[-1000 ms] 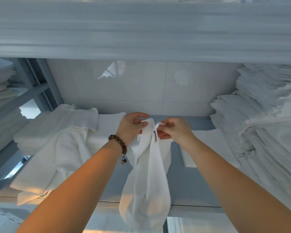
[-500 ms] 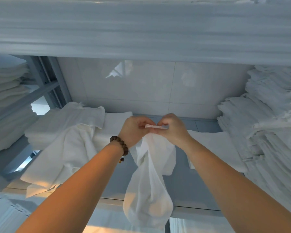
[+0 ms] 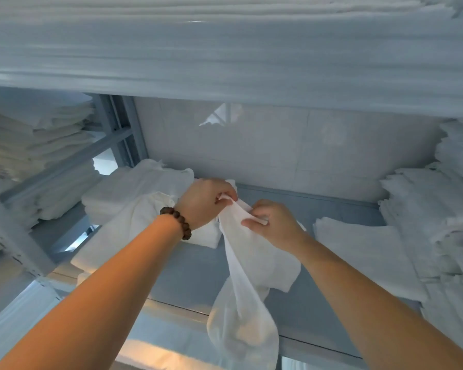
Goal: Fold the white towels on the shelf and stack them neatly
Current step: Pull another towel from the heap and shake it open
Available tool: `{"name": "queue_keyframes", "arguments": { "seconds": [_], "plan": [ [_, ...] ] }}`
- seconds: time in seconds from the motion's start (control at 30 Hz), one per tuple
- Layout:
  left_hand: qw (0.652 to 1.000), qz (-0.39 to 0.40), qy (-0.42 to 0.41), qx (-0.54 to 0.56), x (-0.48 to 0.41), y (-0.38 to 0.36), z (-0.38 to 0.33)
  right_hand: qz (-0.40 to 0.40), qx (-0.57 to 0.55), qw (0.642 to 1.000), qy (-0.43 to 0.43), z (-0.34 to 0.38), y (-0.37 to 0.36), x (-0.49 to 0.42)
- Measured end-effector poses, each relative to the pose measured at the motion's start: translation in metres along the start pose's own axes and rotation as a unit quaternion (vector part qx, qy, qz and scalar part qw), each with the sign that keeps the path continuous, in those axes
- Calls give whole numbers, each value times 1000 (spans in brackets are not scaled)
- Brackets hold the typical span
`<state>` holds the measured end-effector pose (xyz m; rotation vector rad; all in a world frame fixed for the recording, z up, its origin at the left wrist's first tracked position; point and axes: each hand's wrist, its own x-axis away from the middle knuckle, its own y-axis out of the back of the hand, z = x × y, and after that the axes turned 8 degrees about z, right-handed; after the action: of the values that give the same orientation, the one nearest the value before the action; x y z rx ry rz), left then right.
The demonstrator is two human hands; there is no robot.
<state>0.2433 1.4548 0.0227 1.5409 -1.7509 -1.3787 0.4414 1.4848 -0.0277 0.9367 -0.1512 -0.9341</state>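
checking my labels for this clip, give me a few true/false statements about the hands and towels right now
1. The left hand and the right hand both pinch the hanging towel. True.
2. The beaded bracelet is on the right wrist. False: it is on the left wrist.
3. The hanging towel lies flat on the shelf. False: it droops past the shelf's front edge.
4. Folded towels lie on the shelf's right side. True.

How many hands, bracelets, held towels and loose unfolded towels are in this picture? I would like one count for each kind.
2 hands: left hand, right hand
1 bead bracelet, on the left wrist
1 held towel, pinched by both hands
1 loose towel, draped over the left pile
Total: 5
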Motion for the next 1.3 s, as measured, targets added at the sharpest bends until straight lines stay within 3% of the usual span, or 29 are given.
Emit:
{"name": "queue_keyframes", "arguments": {
  "seconds": [0.4,0.6,0.87,1.3],
  "plan": [
    [991,-78,90,-64,58,52,22,58,43,995,-74,-49,-35,16],
    [987,-109,85,-82,76,60,37,64,47,984,-157,-61,-53,54],
    [988,-130,65,-58,101,76,59,107,65,941,-315,-44,-79,104],
    [982,-179,4,-58,160,134,90,93,99,896,-423,21,-138,172]
  ]
}}
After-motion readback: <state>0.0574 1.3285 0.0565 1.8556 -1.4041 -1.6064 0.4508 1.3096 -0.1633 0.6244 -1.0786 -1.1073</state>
